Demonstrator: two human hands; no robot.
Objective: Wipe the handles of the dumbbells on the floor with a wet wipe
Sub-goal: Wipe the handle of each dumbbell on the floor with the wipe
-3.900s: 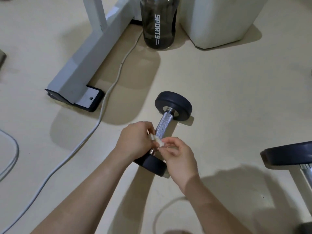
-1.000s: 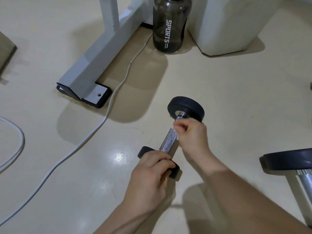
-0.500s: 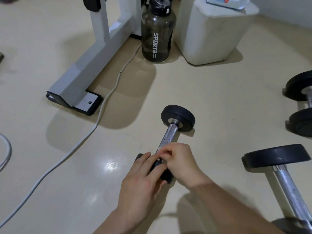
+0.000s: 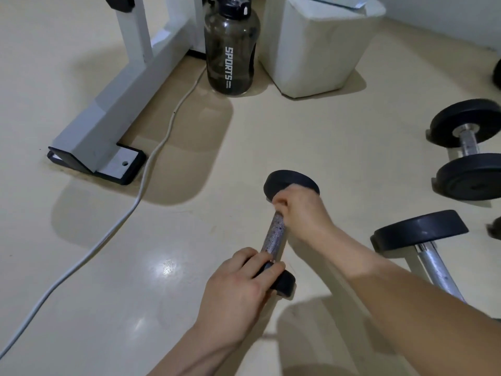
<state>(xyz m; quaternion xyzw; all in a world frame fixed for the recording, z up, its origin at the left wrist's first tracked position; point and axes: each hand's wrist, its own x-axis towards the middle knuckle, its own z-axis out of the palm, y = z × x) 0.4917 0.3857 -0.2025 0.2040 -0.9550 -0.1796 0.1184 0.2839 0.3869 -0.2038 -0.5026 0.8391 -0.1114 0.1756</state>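
Change from half a second ago: the right hand (image 4: 296, 210) is now being seen at the far end of the handle (image 4: 274, 236), just under the far weight head (image 4: 291, 181), where before it was being held down by the near end beside the left hand (image 4: 241, 284); more of the knurled bar is being exposed between the two hands.
Dumbbell (image 4: 276, 234): is being kept on the floor (image 4: 311, 137) in the middle of the view, with its bar running from the near head (image 4: 284, 284) up and away to the far head.
Right hand: is being clenched around the top of the handle, knuckles turned up, with the forearm stretching in from the lower right.
Left hand: is being laid over the near head, fingers (image 4: 267, 267) curled over its edge and gripping it.
Wet wipe: cannot be made out; it is presumably being covered by the right fist.
Other dumbbells: one (image 4: 423, 240) is lying just right of the right forearm, its lower part being hidden behind it; another (image 4: 467, 147) is being cut off by the right edge.
Behind: a dark sports bottle (image 4: 230, 50), a white bin (image 4: 317, 44), a white frame foot (image 4: 108, 126) and a grey cable (image 4: 141, 191) are being seen, well apart from the hands.
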